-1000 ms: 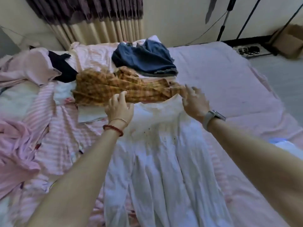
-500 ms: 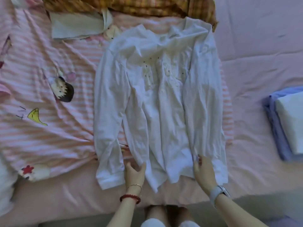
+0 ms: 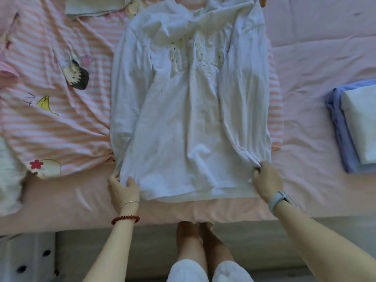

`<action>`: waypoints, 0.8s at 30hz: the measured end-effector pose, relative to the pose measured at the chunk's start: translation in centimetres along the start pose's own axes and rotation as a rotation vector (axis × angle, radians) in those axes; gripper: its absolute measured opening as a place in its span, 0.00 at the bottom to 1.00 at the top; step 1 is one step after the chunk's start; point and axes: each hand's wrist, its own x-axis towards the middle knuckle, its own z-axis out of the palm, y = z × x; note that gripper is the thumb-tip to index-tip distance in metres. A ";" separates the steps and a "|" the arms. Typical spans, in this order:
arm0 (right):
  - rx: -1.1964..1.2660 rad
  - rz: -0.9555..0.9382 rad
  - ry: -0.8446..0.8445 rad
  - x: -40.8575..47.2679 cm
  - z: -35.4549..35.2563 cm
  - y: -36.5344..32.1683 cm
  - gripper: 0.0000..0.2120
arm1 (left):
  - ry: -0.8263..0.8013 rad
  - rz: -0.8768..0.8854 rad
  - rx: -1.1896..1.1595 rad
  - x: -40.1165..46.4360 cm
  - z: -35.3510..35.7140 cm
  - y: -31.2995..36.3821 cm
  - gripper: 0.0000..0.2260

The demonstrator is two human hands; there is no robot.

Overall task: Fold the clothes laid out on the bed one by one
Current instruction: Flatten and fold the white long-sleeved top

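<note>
A white long-sleeved shirt (image 3: 189,110) lies face up along the pink bed (image 3: 317,58), collar away from me, both sleeves folded down along its sides. My left hand (image 3: 123,189) pinches the shirt's lower left hem corner between thumb and fingers. My right hand (image 3: 266,180) pinches the lower right corner where the sleeve cuff meets the hem. The hem is stretched flat between both hands near the bed's front edge.
A pink-striped cartoon garment (image 3: 50,102) lies spread under and left of the shirt. A folded stack of blue and white clothes (image 3: 354,123) sits at the right. A folded pale piece (image 3: 95,5) lies at the top left. My feet stand below the bed edge.
My hands moved apart from the middle of the hem to its outer corners and took hold of them. The shirt's lower part is now spread wider and smoother.
</note>
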 end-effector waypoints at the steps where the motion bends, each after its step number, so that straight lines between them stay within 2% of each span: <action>1: 0.054 0.029 0.068 0.1 -1.5 0.6 0.06 | -0.034 -0.001 0.050 -0.3 -0.1 0.0 0.19; 4: 0.080 0.140 0.373 0.5 -5.7 2.5 0.14 | -0.081 0.177 0.226 -3.0 0.8 1.0 0.25; 6: 0.040 0.202 0.446 0.2 -7.1 3.3 0.20 | -0.178 0.343 0.321 -5.0 2.2 1.8 0.26; 10: -0.017 0.060 0.319 -1.8 -4.1 4.1 0.31 | -0.433 0.643 0.518 -8.0 6.0 2.3 0.26; 12: -0.021 -0.016 0.188 -2.4 -2.1 4.6 0.30 | -0.515 0.758 0.612 -8.6 7.8 2.4 0.26; 14: -0.056 -0.007 0.063 -2.5 -0.6 5.5 0.28 | -0.548 0.890 0.740 -8.5 9.3 2.1 0.27; 16: -0.207 -0.048 0.021 -2.3 0.5 6.3 0.27 | -0.565 1.001 0.865 -8.2 10.6 1.9 0.27; 19: -0.415 -0.216 0.044 -1.4 1.6 7.0 0.29 | -0.548 1.123 0.967 -7.5 11.3 2.0 0.28; 22: -0.451 -0.343 0.192 0.4 1.9 7.4 0.31 | -0.426 1.259 0.831 -6.5 11.6 1.3 0.21; 24: -0.437 -0.394 0.242 1.7 1.7 7.7 0.29 | -0.391 1.320 0.664 -5.5 11.5 1.0 0.17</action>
